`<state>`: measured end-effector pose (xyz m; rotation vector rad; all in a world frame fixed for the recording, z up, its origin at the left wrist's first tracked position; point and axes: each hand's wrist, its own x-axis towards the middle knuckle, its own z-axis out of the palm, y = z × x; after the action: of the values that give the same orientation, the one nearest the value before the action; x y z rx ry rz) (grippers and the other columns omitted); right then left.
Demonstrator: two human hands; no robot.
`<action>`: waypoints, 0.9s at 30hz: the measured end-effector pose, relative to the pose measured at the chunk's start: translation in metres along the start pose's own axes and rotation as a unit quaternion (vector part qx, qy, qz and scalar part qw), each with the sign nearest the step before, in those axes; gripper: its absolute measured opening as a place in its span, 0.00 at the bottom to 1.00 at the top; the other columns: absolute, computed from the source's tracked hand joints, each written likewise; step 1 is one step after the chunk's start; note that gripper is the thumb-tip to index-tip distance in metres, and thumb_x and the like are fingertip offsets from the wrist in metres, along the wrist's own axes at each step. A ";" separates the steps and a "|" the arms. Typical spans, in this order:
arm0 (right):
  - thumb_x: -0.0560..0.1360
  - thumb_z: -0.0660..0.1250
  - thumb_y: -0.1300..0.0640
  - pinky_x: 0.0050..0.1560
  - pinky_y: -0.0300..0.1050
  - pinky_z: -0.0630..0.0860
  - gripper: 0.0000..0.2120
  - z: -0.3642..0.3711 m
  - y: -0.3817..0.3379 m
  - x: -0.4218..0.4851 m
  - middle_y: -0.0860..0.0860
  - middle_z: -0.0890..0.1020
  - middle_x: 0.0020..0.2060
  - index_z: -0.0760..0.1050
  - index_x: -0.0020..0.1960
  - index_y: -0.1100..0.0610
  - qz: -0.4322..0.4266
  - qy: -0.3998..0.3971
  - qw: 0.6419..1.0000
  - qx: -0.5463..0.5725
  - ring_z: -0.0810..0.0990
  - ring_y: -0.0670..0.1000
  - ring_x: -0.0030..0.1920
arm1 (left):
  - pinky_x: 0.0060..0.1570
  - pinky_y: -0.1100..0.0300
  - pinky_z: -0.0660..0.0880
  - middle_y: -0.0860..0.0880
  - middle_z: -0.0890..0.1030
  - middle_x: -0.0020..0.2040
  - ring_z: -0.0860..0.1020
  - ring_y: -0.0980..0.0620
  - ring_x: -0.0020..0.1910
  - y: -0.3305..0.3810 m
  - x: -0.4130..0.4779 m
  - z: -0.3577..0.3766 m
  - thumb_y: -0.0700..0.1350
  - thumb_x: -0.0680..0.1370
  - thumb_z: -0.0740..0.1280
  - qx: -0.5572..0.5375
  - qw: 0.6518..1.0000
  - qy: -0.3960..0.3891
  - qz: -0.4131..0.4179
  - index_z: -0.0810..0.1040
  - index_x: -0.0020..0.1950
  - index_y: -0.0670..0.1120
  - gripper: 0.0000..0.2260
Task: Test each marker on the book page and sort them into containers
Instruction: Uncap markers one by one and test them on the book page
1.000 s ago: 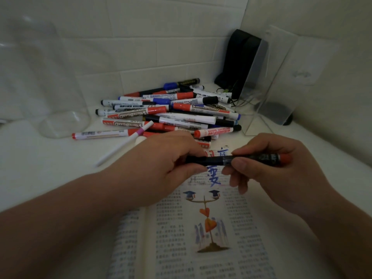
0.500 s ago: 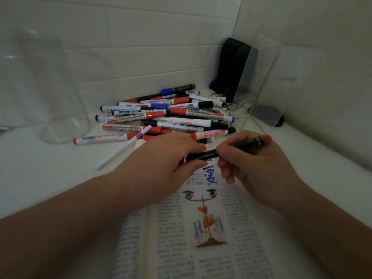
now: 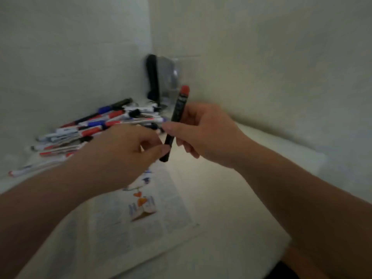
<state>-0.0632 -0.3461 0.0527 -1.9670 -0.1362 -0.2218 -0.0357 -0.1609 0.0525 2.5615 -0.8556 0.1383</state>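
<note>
You have most of the job ahead of you, by the look of it: at the left a big pile of markers [image 3: 84,129] lies on the table, unsorted. Your left hand [image 3: 120,158] has its fingers curled close to the lower end of the black marker [image 3: 177,113], but the blur hides whether it pinches it. Below, the book page [image 3: 145,218] lies open. The marker stands almost upright above the page's far edge, slim, dark-bodied, its red end on top. Behind it, a clear container [image 3: 177,77] sits in the corner, too blurred to read its contents. Your right hand [image 3: 207,135] grips the marker's middle.
</note>
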 end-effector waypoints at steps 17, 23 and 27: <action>0.73 0.72 0.50 0.42 0.54 0.81 0.07 -0.168 0.096 -0.249 0.51 0.83 0.35 0.81 0.44 0.54 0.195 0.150 0.937 -0.249 0.81 0.49 0.35 | 0.37 0.57 0.73 0.56 0.76 0.33 0.75 0.58 0.34 0.202 0.017 0.149 0.59 0.77 0.59 0.029 0.950 -0.155 0.270 0.77 0.39 0.53 0.14; 0.73 0.73 0.49 0.33 0.37 0.70 0.04 -0.181 0.128 -0.268 0.46 0.81 0.33 0.79 0.45 0.48 0.217 0.145 0.925 -0.278 0.78 0.43 0.34 | 0.35 0.63 0.68 0.57 0.76 0.34 0.74 0.60 0.35 0.212 0.021 0.167 0.55 0.79 0.65 0.010 0.954 -0.154 0.256 0.77 0.43 0.54 0.08; 0.72 0.74 0.49 0.36 0.40 0.72 0.07 -0.191 0.130 -0.264 0.46 0.82 0.32 0.77 0.46 0.46 0.198 0.172 0.929 -0.259 0.79 0.42 0.32 | 0.34 0.64 0.66 0.57 0.75 0.33 0.74 0.60 0.33 0.208 0.025 0.166 0.55 0.78 0.66 0.015 0.959 -0.150 0.240 0.77 0.42 0.55 0.07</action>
<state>-0.3125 -0.5711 -0.0477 -2.3855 0.6038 -0.3584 -0.1460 -0.3952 -0.0143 2.3850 -1.5928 -0.0984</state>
